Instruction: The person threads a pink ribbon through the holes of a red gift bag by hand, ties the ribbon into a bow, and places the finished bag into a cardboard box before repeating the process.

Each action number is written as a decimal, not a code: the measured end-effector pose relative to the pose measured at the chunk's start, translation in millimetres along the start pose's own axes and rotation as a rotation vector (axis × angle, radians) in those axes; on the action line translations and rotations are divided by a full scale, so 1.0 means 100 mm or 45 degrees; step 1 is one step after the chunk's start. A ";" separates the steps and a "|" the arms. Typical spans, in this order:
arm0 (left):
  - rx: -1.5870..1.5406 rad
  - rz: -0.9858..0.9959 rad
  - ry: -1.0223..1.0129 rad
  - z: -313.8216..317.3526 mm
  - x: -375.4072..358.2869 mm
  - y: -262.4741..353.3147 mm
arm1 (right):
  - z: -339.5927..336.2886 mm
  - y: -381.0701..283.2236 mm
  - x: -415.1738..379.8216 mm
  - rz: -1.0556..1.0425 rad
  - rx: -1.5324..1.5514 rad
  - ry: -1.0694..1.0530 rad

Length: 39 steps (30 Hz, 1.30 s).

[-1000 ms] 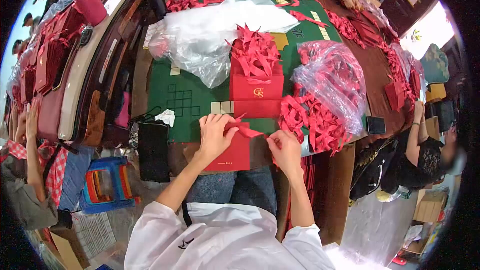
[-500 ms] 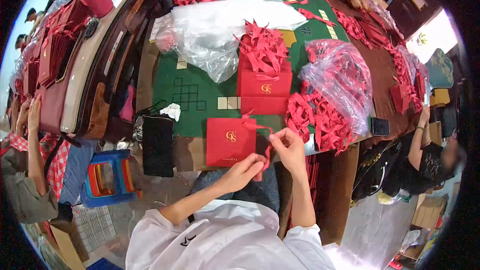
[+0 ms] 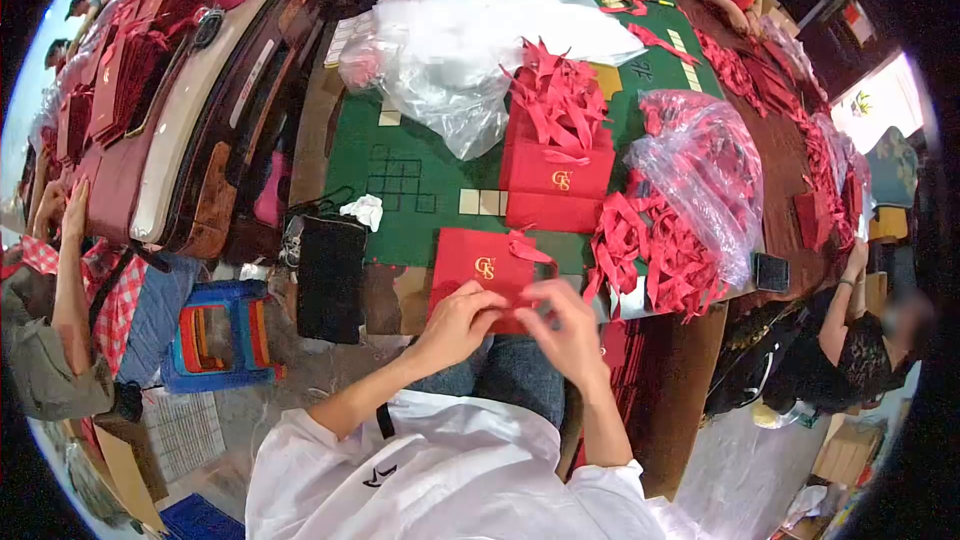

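A red bag with gold lettering (image 3: 484, 265) lies at the near edge of the green table, a red ribbon (image 3: 531, 252) looping from its upper right. Over the bag's lower part is my left hand (image 3: 463, 322), its fingertips pinched around the ribbon's lower part. Close on its right, my right hand (image 3: 564, 328) is also closed at the ribbon, its fingers slightly blurred. Their fingertips nearly meet, and the ribbon between them is mostly hidden. Beyond the bag, a stack of red bags (image 3: 557, 180) carries a heap of red ribbons (image 3: 560, 95).
A clear plastic bag of ribbons (image 3: 697, 165) sits at the right, near a phone (image 3: 771, 272). White plastic sheeting (image 3: 450, 50) covers the table's back. A black pouch (image 3: 331, 278) and crumpled tissue (image 3: 363, 211) lie left. Co-workers' hands show at left (image 3: 75, 208) and right (image 3: 856, 262).
Both hands have come together over the bag's lower right, my left hand moving up and left. The ribbon's free part is drawn in between them. The whole view has shifted slightly.
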<state>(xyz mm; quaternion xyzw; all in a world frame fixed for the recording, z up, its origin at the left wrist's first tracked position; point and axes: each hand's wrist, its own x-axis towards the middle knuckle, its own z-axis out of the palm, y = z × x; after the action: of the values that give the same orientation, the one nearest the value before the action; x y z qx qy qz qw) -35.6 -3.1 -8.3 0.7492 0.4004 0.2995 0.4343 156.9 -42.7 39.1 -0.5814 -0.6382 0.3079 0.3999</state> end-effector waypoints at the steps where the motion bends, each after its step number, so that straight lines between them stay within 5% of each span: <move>1: -0.060 -0.038 -0.028 -0.01 0.01 -0.02 | 0.08 -0.06 0.02 -0.040 0.050 -0.044; 8: -0.725 -0.436 -0.142 -0.09 0.04 -0.27 | 0.26 0.07 0.01 -0.025 -0.033 -0.118; 12: -0.795 -0.372 -0.090 -0.06 0.06 -0.16 | 0.29 0.04 0.04 -0.050 -0.146 -0.066; 18: -0.311 -0.420 -0.024 -0.28 0.09 0.07 | 0.32 0.07 0.06 -0.146 -0.246 0.015; 20: 0.469 0.005 0.408 -0.30 0.04 -0.07 | 0.30 0.08 0.07 -0.161 -0.279 0.050; 21: 0.537 -0.015 0.489 -0.32 0.04 -0.10 | 0.31 0.11 0.08 -0.155 -0.289 0.066; 30: 0.111 -0.221 0.198 -0.01 -0.01 -0.14 | 0.38 0.21 0.14 -0.047 -0.445 0.153; 39: 0.509 0.098 0.110 -0.12 0.44 -0.23 | 0.43 0.33 0.17 -0.018 -0.500 0.251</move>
<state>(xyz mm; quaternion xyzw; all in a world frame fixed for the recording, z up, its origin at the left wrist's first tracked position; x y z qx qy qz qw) -31.1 46.4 -19.1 0.8216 0.4413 0.2622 0.2478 135.8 -18.5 -7.7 -0.6709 -0.6477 0.1165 0.3418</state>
